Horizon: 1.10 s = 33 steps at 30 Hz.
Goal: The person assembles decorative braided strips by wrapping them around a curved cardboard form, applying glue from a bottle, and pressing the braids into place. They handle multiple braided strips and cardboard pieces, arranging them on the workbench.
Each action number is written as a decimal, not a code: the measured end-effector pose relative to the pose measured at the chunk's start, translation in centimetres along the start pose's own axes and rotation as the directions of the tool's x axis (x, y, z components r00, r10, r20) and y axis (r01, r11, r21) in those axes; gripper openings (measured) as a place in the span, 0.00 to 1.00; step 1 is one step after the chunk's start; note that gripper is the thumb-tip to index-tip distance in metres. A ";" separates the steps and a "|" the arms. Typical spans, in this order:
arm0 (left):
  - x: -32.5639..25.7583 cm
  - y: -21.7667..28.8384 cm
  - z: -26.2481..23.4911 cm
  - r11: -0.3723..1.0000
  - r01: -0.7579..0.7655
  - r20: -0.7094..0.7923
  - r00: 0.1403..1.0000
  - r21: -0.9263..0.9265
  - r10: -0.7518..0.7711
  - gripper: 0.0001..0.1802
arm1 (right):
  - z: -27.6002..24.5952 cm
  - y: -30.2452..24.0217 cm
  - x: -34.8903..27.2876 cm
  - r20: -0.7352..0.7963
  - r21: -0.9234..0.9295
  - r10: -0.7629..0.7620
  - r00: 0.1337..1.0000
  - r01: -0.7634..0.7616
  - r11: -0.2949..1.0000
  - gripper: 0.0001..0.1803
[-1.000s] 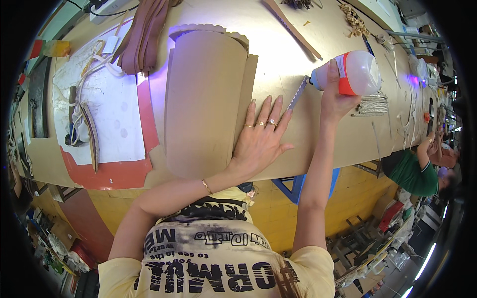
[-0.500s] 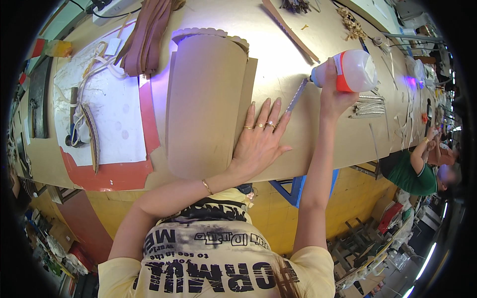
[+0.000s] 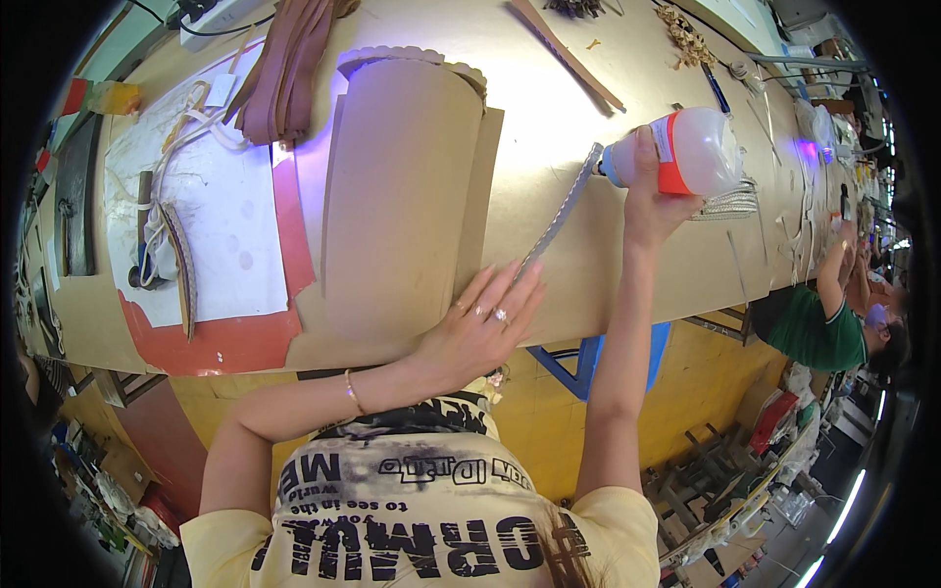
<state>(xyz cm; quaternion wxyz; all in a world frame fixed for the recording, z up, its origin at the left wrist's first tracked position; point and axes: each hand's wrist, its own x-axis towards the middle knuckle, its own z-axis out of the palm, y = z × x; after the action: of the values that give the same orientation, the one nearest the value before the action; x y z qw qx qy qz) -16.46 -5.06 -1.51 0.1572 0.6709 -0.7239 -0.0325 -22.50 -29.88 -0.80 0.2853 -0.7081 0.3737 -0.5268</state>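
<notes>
Right hand gripped the bottle, nozzle at the strip's far end.
Left hand lay flat, fingers spread, pinning the strip's near end beside the cardboard on the surface; gluing looked barely begun.

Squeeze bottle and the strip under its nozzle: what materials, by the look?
Squeeze bottle: likely soft plastic, milky and translucent, with an orange band, gripped by the right hand. Strip: thin, flat, greyish with a sheen, perhaps faux leather or woven tape; the left hand pins its near end.
</notes>
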 end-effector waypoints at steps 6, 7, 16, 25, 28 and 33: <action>-2.1 0.0 0.7 0.999 -0.026 0.087 0.996 0.039 0.023 0.35 | 0.3 -0.3 -1.1 0.014 0.020 -0.052 0.999 0.052 0.998 0.19; -2.2 0.0 0.8 0.999 -0.020 0.093 0.996 0.028 0.017 0.35 | 0.2 -0.4 -1.2 0.027 0.020 -0.056 0.998 0.056 0.998 0.19; -2.5 0.1 1.1 1.000 -0.011 0.121 0.993 0.030 0.007 0.39 | -0.4 -1.0 -2.9 0.071 0.100 -0.008 0.997 0.001 0.995 0.17; -2.6 0.1 1.6 0.999 -0.010 0.094 0.996 0.037 0.007 0.39 | -1.1 -1.7 -5.1 0.128 0.083 -0.030 0.991 0.020 0.996 0.26; -2.7 0.1 1.7 0.999 -0.017 0.090 0.996 0.041 0.013 0.38 | -1.7 -2.0 -5.9 0.131 0.040 -0.018 0.991 0.013 0.999 0.27; -2.5 -0.1 1.8 1.000 -0.009 0.080 0.997 -0.016 0.010 0.36 | -2.3 -2.6 -7.6 0.124 -0.024 -0.032 0.992 0.035 0.999 0.24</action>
<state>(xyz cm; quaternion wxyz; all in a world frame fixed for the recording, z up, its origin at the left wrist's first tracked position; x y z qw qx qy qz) -16.74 -2.89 -3.65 0.1331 0.6643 -0.7327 -0.0643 -25.42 -22.13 -2.10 0.2898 -0.7491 0.3503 -0.4819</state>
